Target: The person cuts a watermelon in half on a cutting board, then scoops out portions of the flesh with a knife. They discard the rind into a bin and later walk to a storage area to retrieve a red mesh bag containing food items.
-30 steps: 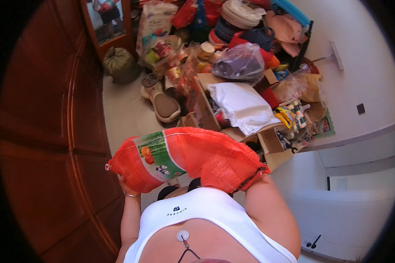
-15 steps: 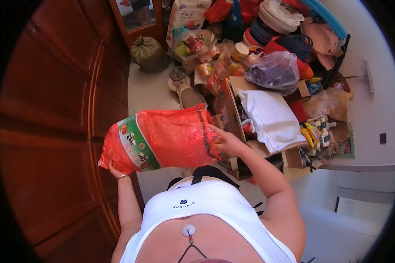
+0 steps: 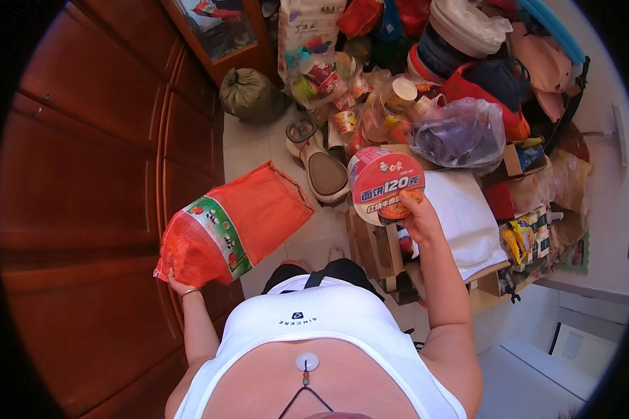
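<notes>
With its fingers closed on the lower left corner, my left hand [image 3: 182,282] holds up a red mesh sack [image 3: 262,206] that has a green and white printed band. The sack tilts, its mouth toward the upper right; what is inside it does not show. My right hand [image 3: 421,215] grips a round instant noodle bowl [image 3: 386,183] by its rim, the red printed lid facing me. The bowl is apart from the sack, to its right, in front of a cardboard box. A flat white plastic package [image 3: 461,223] lies behind my right hand.
Brown wooden cabinet doors [image 3: 91,181] run along the left. Shoes [image 3: 321,167] and a tied olive bag [image 3: 251,94] stand on the floor ahead. To the right are cardboard boxes [image 3: 374,248], a purple plastic bag [image 3: 461,136], a lidded bucket [image 3: 461,35] and bagged food cups [image 3: 346,120].
My right hand has left the sack's mouth and now holds the noodle bowl to the right. The sack hangs flatter and more tilted in my left hand.
</notes>
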`<state>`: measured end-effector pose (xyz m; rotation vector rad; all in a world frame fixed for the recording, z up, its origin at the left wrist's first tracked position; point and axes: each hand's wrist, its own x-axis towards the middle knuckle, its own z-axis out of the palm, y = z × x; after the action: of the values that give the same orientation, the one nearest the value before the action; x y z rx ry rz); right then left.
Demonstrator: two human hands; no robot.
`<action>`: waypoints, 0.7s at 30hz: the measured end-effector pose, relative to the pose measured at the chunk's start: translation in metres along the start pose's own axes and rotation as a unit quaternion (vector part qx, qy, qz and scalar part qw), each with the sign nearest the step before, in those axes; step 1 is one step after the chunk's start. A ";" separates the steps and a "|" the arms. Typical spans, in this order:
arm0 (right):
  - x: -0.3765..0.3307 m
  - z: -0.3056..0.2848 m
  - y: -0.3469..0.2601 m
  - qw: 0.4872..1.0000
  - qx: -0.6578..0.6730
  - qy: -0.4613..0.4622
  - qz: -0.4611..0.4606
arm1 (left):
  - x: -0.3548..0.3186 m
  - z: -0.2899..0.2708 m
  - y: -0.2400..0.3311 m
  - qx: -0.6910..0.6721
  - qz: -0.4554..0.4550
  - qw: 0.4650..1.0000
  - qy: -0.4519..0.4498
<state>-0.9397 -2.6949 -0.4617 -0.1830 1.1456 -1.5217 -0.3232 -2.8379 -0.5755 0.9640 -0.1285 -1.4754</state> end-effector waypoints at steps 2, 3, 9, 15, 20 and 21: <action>0.017 0.007 -0.005 1.000 0.002 -0.006 -0.004 | 0.022 0.012 -0.004 0.004 -0.010 1.000 -0.004; 0.027 0.012 -0.006 1.000 0.002 -0.001 -0.010 | 0.034 0.018 -0.006 0.004 -0.015 1.000 -0.006; 0.089 0.055 -0.009 0.997 -0.002 0.076 -0.024 | 0.134 0.053 -0.014 0.009 -0.068 0.997 -0.024; 0.156 0.077 -0.011 0.982 0.074 0.163 -0.060 | 0.248 0.098 -0.008 0.022 -0.129 0.990 -0.044; 0.189 0.070 -0.040 0.955 0.126 0.245 -0.113 | 0.315 0.140 0.005 0.043 -0.154 0.985 -0.061; 0.194 0.062 -0.046 0.946 0.139 0.269 -0.119 | 0.317 0.151 0.002 0.044 -0.161 0.984 -0.066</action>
<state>-0.9927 -2.8957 -0.4867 0.3197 1.3439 -2.0029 -0.3641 -3.1830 -0.6279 0.9915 -0.1398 -1.8463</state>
